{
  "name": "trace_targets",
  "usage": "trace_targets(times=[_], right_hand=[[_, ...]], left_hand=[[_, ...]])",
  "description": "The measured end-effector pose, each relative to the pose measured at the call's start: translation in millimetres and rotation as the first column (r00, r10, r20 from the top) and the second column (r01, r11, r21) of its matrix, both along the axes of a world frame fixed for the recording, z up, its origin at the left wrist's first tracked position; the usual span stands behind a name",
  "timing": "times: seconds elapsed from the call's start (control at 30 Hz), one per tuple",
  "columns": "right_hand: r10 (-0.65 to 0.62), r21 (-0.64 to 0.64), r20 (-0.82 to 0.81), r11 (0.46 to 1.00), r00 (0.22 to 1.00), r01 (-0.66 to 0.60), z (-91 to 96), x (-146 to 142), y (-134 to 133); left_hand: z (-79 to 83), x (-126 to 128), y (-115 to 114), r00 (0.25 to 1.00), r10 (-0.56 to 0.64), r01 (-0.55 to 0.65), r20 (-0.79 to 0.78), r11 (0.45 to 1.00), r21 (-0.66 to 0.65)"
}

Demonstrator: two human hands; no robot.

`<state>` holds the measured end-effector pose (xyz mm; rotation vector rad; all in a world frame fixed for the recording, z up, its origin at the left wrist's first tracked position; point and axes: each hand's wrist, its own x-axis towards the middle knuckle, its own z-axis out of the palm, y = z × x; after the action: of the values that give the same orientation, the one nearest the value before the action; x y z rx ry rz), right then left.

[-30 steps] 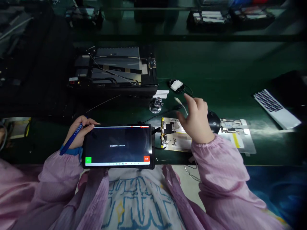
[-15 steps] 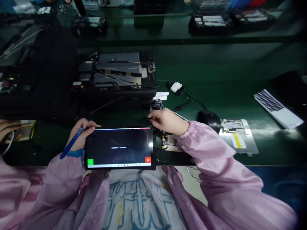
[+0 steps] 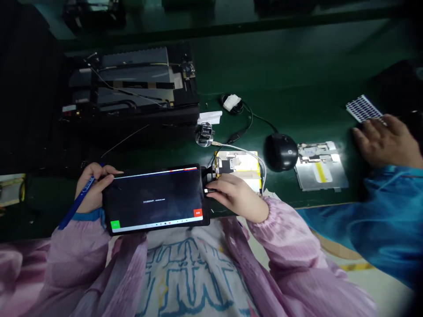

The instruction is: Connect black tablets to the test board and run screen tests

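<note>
A dark tablet [image 3: 155, 200] with a green and a red on-screen button lies tilted at the table's near edge. My left hand [image 3: 90, 187] grips its left edge and also holds a blue pen [image 3: 74, 207]. At the tablet's right edge, my right hand [image 3: 231, 193] pinches a small plug on a white cable [image 3: 246, 152]. Just behind that hand lies a circuit board with yellow parts [image 3: 239, 163].
A black mouse [image 3: 280, 152], a metal plate with a yellow strip [image 3: 319, 169] and a small hand counter [image 3: 205, 134] lie on the green mat. An opened device in a black tray [image 3: 132, 88] sits behind. A co-worker's hand [image 3: 386, 141] in a blue sleeve rests by a keyboard [image 3: 361, 108] at right.
My right hand came from the white cable near the mouse to the tablet's right edge, bringing the plug. The view tipped down, and a co-worker's blue-sleeved arm appeared at the right.
</note>
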<state>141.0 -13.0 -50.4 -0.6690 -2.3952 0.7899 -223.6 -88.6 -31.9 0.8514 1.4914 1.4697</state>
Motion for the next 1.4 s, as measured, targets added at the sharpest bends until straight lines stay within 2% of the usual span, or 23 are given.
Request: trace_targets(times=[0.17,0.4,0.5,0.67,0.77,0.93,1.07,1.3,1.4], right_hand=[[-0.093,-0.015,-0.038,0.996,0.995,0.092,-9.9,1.5,-10.0],[-0.126,-0.095,-0.064,0.988,0.990,0.120,-12.9,-1.3,-17.4],[-0.116,-0.090,-0.081,0.990,0.990,0.109,-14.7,-0.9,-17.2],[-0.118,-0.089,-0.039,0.989,0.992,0.114,-18.9,-1.9,-20.2],[-0.122,-0.043,-0.030,0.992,0.992,0.120,-17.6,-3.0,-21.4],[-0.078,0.057,0.086,0.996,0.993,0.073,-12.0,-3.9,-16.8],[-0.046,0.051,0.114,0.998,0.992,0.041,-11.6,-5.1,-13.8],[-0.068,-0.012,0.073,0.998,0.995,0.069,-10.0,-2.4,-18.0],[-0.080,0.011,0.069,0.997,0.994,0.080,-9.5,-0.5,-20.8]], left_hand=[[5.4,8.4,2.9,0.998,0.037,-0.039,-0.051,0.999,-0.032],[6.9,12.6,6.2,0.991,0.072,-0.075,-0.108,0.997,-0.025],[3.4,7.0,5.1,0.984,0.041,-0.048,-0.175,0.998,-0.038],[-0.7,-0.3,-0.5,0.956,-0.125,0.112,-0.264,0.992,-0.063],[1.0,4.2,0.4,0.966,-0.092,0.088,-0.243,0.996,-0.029],[2.7,11.5,7.1,0.986,-0.015,0.007,-0.166,0.999,-0.051],[-2.1,8.4,7.9,0.991,-0.010,0.007,-0.133,1.000,-0.022],[-3.4,9.9,4.5,0.998,-0.037,0.036,-0.041,0.999,-0.013],[-3.9,11.6,1.6,0.999,-0.042,0.042,-0.017,0.999,-0.008]])
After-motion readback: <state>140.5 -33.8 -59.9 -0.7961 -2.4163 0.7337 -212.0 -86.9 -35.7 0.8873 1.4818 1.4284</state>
